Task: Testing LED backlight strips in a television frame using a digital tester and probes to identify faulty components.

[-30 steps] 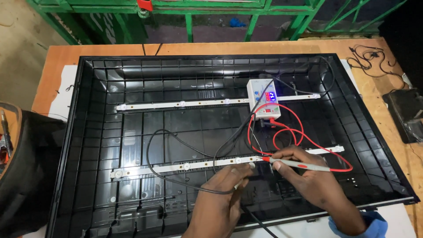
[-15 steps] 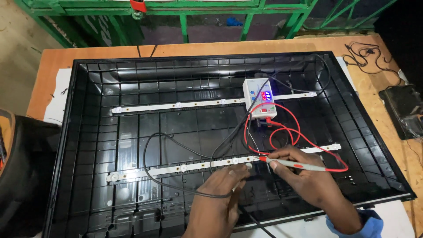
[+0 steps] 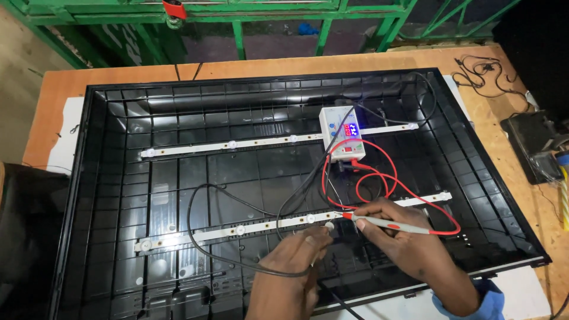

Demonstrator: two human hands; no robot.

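The black back panel (image 3: 178, 189) looks like glossy moulded plastic or painted metal, ribbed in a grid and catching glare; which of the two is hard to tell. The two white LED strips (image 3: 237, 145) are smooth and matt, with small glossy lens domes. The tester box (image 3: 342, 135) is white plastic. The red probe (image 3: 391, 224) and its leads look rubbery and smooth. The table (image 3: 77, 83) is matt orange-brown wood.

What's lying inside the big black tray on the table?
Inside the black tray lie two white strips, upper and lower, a small white tester, and red and black leads. The hands, left and right, cover part of the lower strip.
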